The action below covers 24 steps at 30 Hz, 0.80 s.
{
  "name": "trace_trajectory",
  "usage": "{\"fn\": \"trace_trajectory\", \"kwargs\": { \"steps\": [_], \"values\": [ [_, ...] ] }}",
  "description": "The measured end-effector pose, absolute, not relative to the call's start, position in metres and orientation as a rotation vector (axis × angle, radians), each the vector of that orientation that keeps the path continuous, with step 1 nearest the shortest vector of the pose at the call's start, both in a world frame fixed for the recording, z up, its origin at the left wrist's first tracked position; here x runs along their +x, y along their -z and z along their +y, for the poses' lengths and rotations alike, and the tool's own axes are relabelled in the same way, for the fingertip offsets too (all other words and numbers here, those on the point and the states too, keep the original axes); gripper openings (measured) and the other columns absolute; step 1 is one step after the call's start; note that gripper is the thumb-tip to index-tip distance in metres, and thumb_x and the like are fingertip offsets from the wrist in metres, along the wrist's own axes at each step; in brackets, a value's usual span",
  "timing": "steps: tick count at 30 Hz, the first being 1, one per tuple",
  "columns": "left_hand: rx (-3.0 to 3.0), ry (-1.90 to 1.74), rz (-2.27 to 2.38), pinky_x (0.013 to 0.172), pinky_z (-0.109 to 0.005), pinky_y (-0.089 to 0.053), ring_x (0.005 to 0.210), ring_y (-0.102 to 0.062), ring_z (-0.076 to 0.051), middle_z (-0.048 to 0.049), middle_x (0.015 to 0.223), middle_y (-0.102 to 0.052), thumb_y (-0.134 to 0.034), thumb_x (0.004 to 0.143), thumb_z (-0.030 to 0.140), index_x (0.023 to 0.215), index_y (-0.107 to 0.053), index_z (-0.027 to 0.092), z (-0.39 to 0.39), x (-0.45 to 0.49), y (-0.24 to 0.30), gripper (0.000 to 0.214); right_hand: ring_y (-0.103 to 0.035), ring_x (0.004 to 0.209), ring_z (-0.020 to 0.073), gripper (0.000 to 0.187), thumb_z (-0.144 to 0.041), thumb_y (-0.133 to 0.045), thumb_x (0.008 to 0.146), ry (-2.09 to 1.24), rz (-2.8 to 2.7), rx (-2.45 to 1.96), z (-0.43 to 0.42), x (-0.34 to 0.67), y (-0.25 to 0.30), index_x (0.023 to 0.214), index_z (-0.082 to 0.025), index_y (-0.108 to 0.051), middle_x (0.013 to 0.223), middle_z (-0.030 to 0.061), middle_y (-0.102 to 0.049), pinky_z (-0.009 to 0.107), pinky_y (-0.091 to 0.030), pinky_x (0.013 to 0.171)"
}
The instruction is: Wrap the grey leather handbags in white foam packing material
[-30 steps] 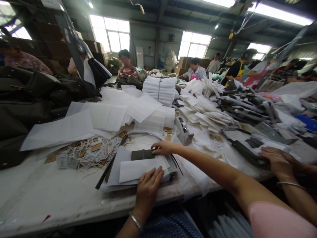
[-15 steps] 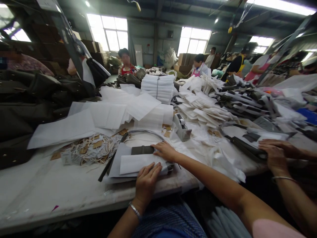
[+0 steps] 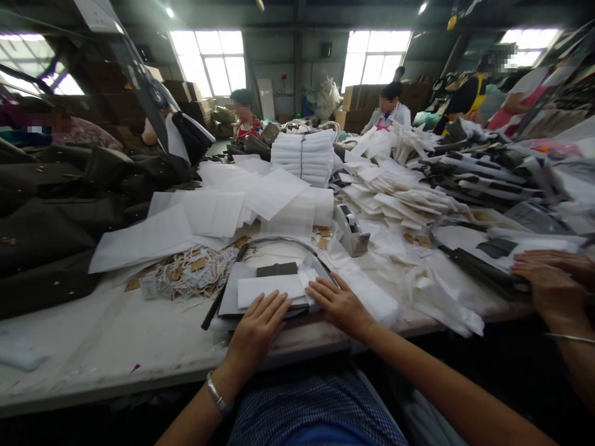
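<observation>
Handbag (image 3: 277, 269), one, olive, lying flat; left of, and nearer my camera than, the tape dispenser (image 3: 353, 235). Handle loop (image 3: 279, 238) points away; long axis seemingly sideways. Left hand (image 3: 260, 319), right hand (image 3: 343, 303): spread on its white wrapping (image 3: 263, 290), gripping nothing. Step, I judge: smoothing; next needs even pressure.

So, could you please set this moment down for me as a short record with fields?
Left hand: fingers extended, resting at the lower edge of the white sheet
Right hand: fingers spread on the right side of the bag
White sheet: lying on the bag
Bag: flat on the table
Tags: heaped left of the bag
Dispenser: beyond the right hand
Bundle: tied, white, further back
Dark bags: piled at far left
Co-worker's hands: at right, over another flat item
</observation>
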State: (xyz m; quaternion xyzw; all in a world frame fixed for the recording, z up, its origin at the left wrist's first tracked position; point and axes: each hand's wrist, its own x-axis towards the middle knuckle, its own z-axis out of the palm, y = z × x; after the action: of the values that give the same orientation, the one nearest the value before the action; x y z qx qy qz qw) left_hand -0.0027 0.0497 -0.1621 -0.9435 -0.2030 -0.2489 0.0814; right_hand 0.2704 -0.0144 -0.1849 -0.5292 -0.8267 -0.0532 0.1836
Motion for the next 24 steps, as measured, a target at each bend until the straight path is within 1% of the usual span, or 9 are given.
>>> {"fn": "trace_trajectory", "kwargs": {
  "steps": [3,5,7,9,12,15,19,21,24],
  "values": [
    [-2.698,0.543,-0.661,0.117,-0.048,-0.036,0.142,-0.039,-0.026,-0.0084,0.154,-0.042,-0.047,0.096,0.011,0.151,-0.035,0.018,0.059,-0.027,0.159,0.057,-0.047,0.135,0.0276,0.052,-0.005,-0.049,0.093,0.154,-2.256,-1.546,-0.005,0.284,0.175,0.141,-0.025,-0.053,0.143,0.0067,-0.055,0.058,-0.019,0.121],
    [-2.670,0.505,-0.723,0.117,-0.049,-0.036,0.144,-0.035,-0.027,-0.0085,0.156,-0.038,-0.047,0.095,0.009,0.153,-0.031,0.019,0.063,-0.036,0.164,0.062,-0.048,0.134,0.0276,0.049,-0.005,-0.044,0.094,0.113,-2.127,-1.583,-0.008,0.286,0.170,0.136,-0.026,-0.058,0.141,0.0064,-0.057,0.057,-0.025,0.119],
    [-2.674,0.534,-0.761,0.115,-0.047,-0.038,0.143,-0.037,-0.027,-0.0078,0.154,-0.041,-0.046,0.095,0.009,0.153,-0.030,0.020,0.066,-0.041,0.174,0.061,-0.052,0.129,0.0277,0.040,-0.010,-0.044,0.096,0.005,-1.925,-1.586,-0.016,0.279,0.170,0.127,-0.024,-0.064,0.134,0.0079,-0.062,0.052,-0.036,0.114],
    [-2.698,0.610,-0.789,0.112,-0.044,-0.042,0.139,-0.043,-0.024,-0.0067,0.150,-0.047,-0.044,0.096,0.008,0.152,-0.034,0.020,0.069,-0.042,0.185,0.058,-0.061,0.117,0.0275,0.028,-0.021,-0.048,0.097,-0.229,-1.682,-1.580,-0.027,0.261,0.173,0.117,-0.023,-0.068,0.123,0.0094,-0.067,0.047,-0.047,0.105],
    [-2.747,0.741,-0.849,0.109,-0.040,-0.047,0.134,-0.050,-0.021,-0.0053,0.144,-0.055,-0.044,0.096,0.007,0.148,-0.041,0.022,0.071,-0.042,0.199,0.054,-0.068,0.101,0.0267,0.023,-0.034,-0.060,0.090,-0.860,-1.278,-1.540,-0.038,0.226,0.183,0.109,-0.022,-0.067,0.111,0.0088,-0.070,0.043,-0.056,0.093],
    [-2.795,0.809,-0.880,0.109,-0.040,-0.047,0.133,-0.051,-0.021,-0.0049,0.141,-0.057,-0.045,0.097,0.009,0.145,-0.045,0.022,0.073,-0.043,0.204,0.050,-0.064,0.112,0.0276,0.034,-0.036,-0.070,0.079,-1.304,-0.754,-1.325,-0.036,0.195,0.191,0.109,-0.021,-0.062,0.114,0.0093,-0.069,0.043,-0.053,0.099],
    [-2.810,0.885,-0.891,0.109,-0.039,-0.046,0.131,-0.053,-0.021,-0.0047,0.141,-0.058,-0.050,0.097,0.013,0.146,-0.045,0.024,0.074,-0.045,0.204,0.050,-0.065,0.110,0.0239,0.036,-0.023,-0.072,0.065,-1.357,-0.268,-1.077,-0.019,0.171,0.196,0.096,-0.022,-0.054,0.099,0.0058,-0.069,0.042,-0.047,0.104],
    [-2.780,0.946,-0.911,0.108,-0.039,-0.048,0.129,-0.055,-0.022,-0.0050,0.140,-0.058,-0.052,0.097,0.016,0.148,-0.041,0.025,0.073,-0.046,0.204,0.053,-0.067,0.102,0.0215,0.036,-0.018,-0.069,0.061,-1.366,-0.142,-1.006,-0.010,0.163,0.194,0.092,-0.023,-0.051,0.094,0.0029,-0.068,0.040,-0.049,0.101],
    [-2.715,1.041,-0.956,0.106,-0.039,-0.048,0.128,-0.056,-0.024,-0.0066,0.140,-0.058,-0.053,0.097,0.018,0.152,-0.034,0.027,0.070,-0.048,0.206,0.059,-0.065,0.097,0.0196,0.039,-0.017,-0.068,0.058,-1.373,-0.178,-0.934,0.002,0.153,0.183,0.095,-0.022,-0.057,0.094,0.0009,-0.068,0.035,-0.050,0.093]
  ]
}}
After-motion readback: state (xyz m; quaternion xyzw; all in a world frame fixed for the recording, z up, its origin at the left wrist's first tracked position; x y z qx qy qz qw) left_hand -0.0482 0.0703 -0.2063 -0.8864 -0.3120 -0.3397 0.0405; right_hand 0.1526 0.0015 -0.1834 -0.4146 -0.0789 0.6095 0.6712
